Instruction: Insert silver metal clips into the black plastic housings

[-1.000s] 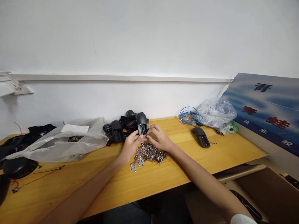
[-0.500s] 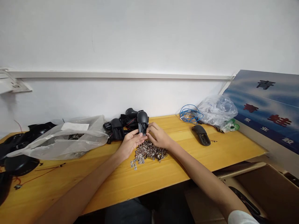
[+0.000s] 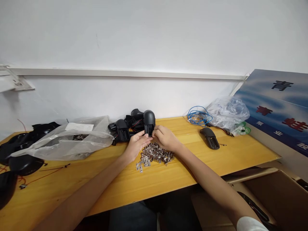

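Note:
A black plastic housing with an open battery compartment (image 3: 149, 119) stands upright between my hands, its rounded end up. My left hand (image 3: 137, 144) grips its lower end, thumb across the front. At its lower right edge my right hand (image 3: 165, 138) has its fingers closed in a pinch; whatever is between the fingertips is hidden. Just below both hands lies a heap of small shiny metal battery contacts (image 3: 157, 154), with several loose ones at its front left.
More black housings (image 3: 122, 130) lie behind my left hand. A plastic bag (image 3: 72, 149) and black parts (image 3: 26, 165) with red wires are at left. Rightward are another housing (image 3: 210, 138), a blue cable coil (image 3: 199, 116), clear plastic bags (image 3: 227, 112) and a cardboard box (image 3: 269, 186).
The view has shifted slightly, so most things sit a little further right. The housing is turned a little between my hands, and my right fingers stay at its lower edge.

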Action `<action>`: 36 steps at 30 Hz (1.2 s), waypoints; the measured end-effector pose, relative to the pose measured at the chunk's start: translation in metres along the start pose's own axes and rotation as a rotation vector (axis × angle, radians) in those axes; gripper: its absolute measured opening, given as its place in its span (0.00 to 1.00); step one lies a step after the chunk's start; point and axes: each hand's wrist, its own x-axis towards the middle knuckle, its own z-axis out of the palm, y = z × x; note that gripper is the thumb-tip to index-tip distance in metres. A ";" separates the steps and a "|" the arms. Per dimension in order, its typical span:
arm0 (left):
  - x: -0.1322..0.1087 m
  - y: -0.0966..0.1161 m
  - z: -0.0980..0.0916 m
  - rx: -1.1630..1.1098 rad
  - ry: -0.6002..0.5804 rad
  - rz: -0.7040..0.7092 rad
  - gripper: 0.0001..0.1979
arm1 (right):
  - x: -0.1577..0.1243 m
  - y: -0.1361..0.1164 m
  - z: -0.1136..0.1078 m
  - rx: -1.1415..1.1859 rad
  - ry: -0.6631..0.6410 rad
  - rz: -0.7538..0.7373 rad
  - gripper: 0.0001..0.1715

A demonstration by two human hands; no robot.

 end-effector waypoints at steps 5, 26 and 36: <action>0.000 0.000 0.000 -0.034 -0.003 -0.004 0.26 | 0.002 -0.005 -0.002 -0.004 0.015 0.030 0.07; -0.002 0.000 0.003 -0.017 -0.047 0.052 0.31 | -0.003 -0.010 0.022 0.455 0.183 0.363 0.31; -0.003 -0.002 0.004 -0.035 -0.004 0.077 0.32 | -0.005 -0.009 0.008 0.101 0.222 0.100 0.28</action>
